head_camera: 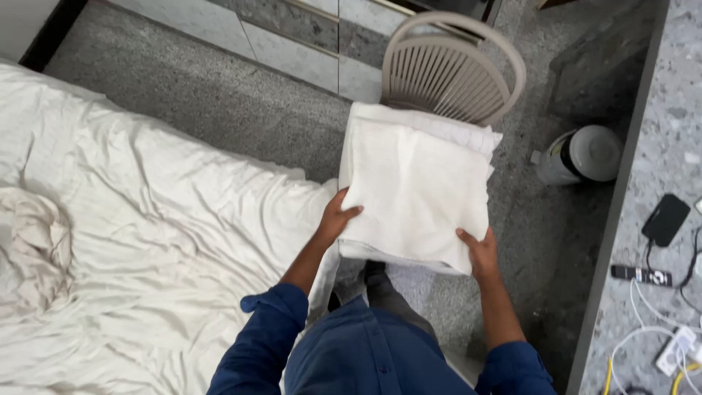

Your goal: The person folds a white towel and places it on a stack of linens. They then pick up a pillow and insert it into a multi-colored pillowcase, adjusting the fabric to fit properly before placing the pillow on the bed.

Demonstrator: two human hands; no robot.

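- Cloth, folded thick into a soft cream rectangle [417,190], sits between both hands, held above the floor.
- Left hand [338,218] clamps its near-left edge, thumb on top.
- Right hand [479,252] grips the near-right corner, fingers curled beneath.
- Beyond the hands, a beige slatted chair back [453,69], round-topped.
- Left of the left hand, a crumpled white bed sheet [146,241].
- Right of the right hand, a speckled stone worktop [658,219].

A stack of folded white sheets [415,192], thick and roughly square, is held nearly flat above the floor, its near corners gripped, its far edge over the seat of a chair [453,69].
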